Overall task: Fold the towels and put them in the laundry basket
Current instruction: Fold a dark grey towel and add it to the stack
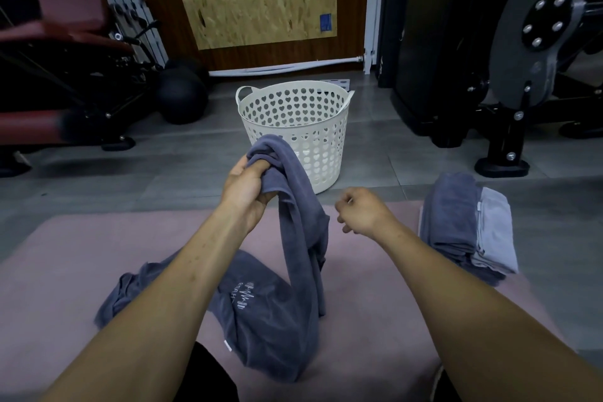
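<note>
Grey towel [293, 271]: one, bunched, top end gripped in left hand [248, 192], rest trailing on pink mat [65, 271]. Right hand [362, 212] curled, holding nothing. One stack of folded towels [470, 225] at right, count unclear. One white laundry basket [313, 121] beyond.

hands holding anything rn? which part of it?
Left hand grips the dark grey towel by a bunched upper edge; the rest trails onto the mat. Right hand is curled, holding nothing.
</note>
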Demonstrator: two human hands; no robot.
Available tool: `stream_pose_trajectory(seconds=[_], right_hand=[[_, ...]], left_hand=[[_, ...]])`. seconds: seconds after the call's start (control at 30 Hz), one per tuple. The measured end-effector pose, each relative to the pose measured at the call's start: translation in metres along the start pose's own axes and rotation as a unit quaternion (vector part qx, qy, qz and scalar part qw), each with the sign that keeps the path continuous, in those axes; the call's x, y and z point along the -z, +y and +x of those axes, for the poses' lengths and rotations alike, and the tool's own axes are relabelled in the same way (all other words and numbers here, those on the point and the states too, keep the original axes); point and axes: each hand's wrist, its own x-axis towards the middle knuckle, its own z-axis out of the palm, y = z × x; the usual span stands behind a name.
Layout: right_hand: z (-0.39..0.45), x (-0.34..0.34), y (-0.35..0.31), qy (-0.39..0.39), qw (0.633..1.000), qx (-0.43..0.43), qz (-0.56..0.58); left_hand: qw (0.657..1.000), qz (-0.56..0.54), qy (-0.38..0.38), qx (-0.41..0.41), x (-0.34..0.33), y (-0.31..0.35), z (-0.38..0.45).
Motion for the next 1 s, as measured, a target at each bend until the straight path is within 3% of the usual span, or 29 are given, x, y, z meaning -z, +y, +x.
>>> stream_pose_trajectory(seconds=[0.13,0.23,0.43,0.5,0.6,0.63,0.67,0.73,0.77,0.8,0.83,0.9,0.93,1.0], right_hand=[[-0.008,0.002,0.004,-0.101,0.992,-0.007,-0.075],[-0.016,-0.004,-0.005,-0.109,0.989,0.028,-0.096],[-0.011,-0.009,-0.011,0.034,0.981,0.064,-0.181],[-0.008,0.000,-0.008,0.070,0.987,0.045,-0.135],[0.002,0.015,0.001,0.143,0.989,0.020,0.028],[0.004,0.020,0.004,0.162,0.985,0.010,0.064],[0.006,0.025,0.006,0.177,0.980,-0.004,0.089],[0.005,0.034,0.010,0.204,0.971,-0.031,0.117],[0.004,0.038,0.012,0.213,0.969,-0.038,0.115],[0.003,0.041,0.013,0.221,0.968,-0.036,0.114],[0.002,0.044,0.014,0.226,0.966,-0.031,0.120],[-0.002,0.048,0.014,0.227,0.960,-0.028,0.163],[-0.003,0.049,0.013,0.219,0.957,-0.030,0.190],[-0.007,0.052,0.010,0.189,0.955,-0.024,0.227]], left_hand=[[1.000,-0.010,-0.012,0.002,-0.008,0.000,-0.003],[0.999,-0.045,-0.029,0.000,-0.018,0.003,-0.008],[0.998,-0.049,-0.031,0.004,-0.022,0.003,-0.013],[0.999,-0.020,-0.027,-0.002,-0.018,0.004,-0.011],[0.995,0.096,0.004,-0.007,-0.007,-0.003,0.000],[0.983,0.184,0.014,-0.018,-0.001,-0.008,0.005],[0.944,0.327,0.016,-0.038,0.008,-0.014,0.012],[0.789,0.613,0.005,-0.033,0.024,-0.023,0.020],[0.721,0.693,0.008,-0.007,0.028,-0.025,0.020],[0.683,0.730,0.013,0.016,0.029,-0.026,0.018],[0.667,0.744,0.017,0.028,0.028,-0.025,0.018],[0.668,0.743,0.038,0.021,0.021,-0.020,0.017],[0.679,0.733,0.045,0.000,0.018,-0.019,0.018],[0.733,0.676,0.023,-0.069,0.014,-0.017,0.020]])
